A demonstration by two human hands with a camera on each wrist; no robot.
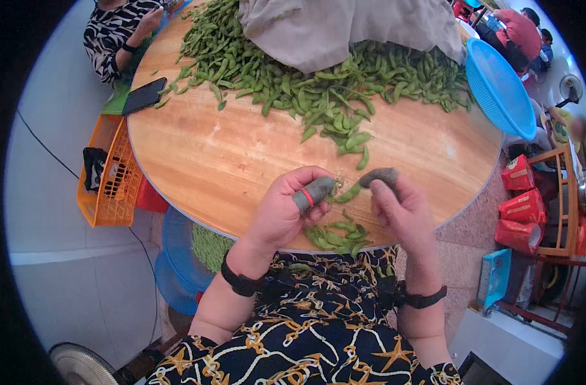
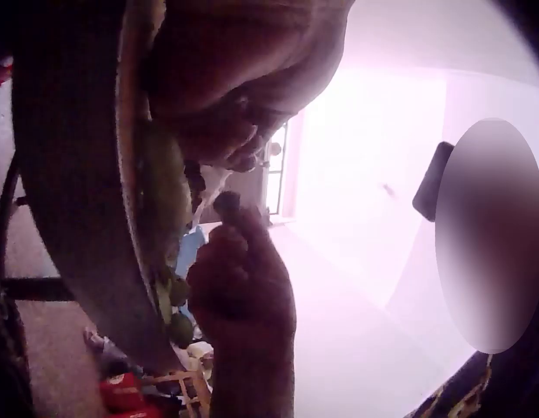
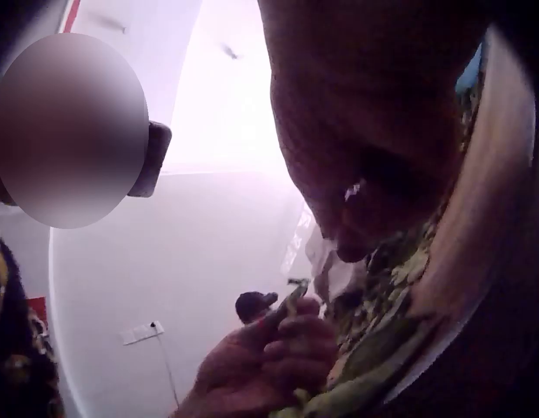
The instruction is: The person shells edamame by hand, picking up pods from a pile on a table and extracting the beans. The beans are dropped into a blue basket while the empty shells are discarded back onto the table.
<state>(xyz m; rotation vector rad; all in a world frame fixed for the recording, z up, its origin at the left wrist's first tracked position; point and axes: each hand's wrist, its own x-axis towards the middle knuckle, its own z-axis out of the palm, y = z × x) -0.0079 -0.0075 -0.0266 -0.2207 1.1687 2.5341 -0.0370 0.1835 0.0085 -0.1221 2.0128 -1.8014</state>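
My left hand (image 1: pixel 286 208), a grey cover with a red band round its thumb, pinches a small pale-green pod piece (image 1: pixel 338 183); its green end also shows in the right wrist view. Facing it, my right hand (image 1: pixel 405 205) has a grey cover on its forefinger and holds a green edamame pod (image 1: pixel 349 194) at the fingertips. The pod's other end points towards the left fingers. Between my hands and the table's near edge lies a small heap of pods (image 1: pixel 338 236). Some loose pods (image 1: pixel 354 138) trail down towards the hands from the big pile.
A large pile of edamame pods (image 1: pixel 293 90) covers the far side of the round wooden table (image 1: pixel 197 167), partly under a grey cloth (image 1: pixel 306 32). A phone (image 1: pixel 144 96) lies at the left edge, a blue basket (image 1: pixel 501 90) at the right. Shelled beans (image 1: pixel 209 247) fill a blue basin below.
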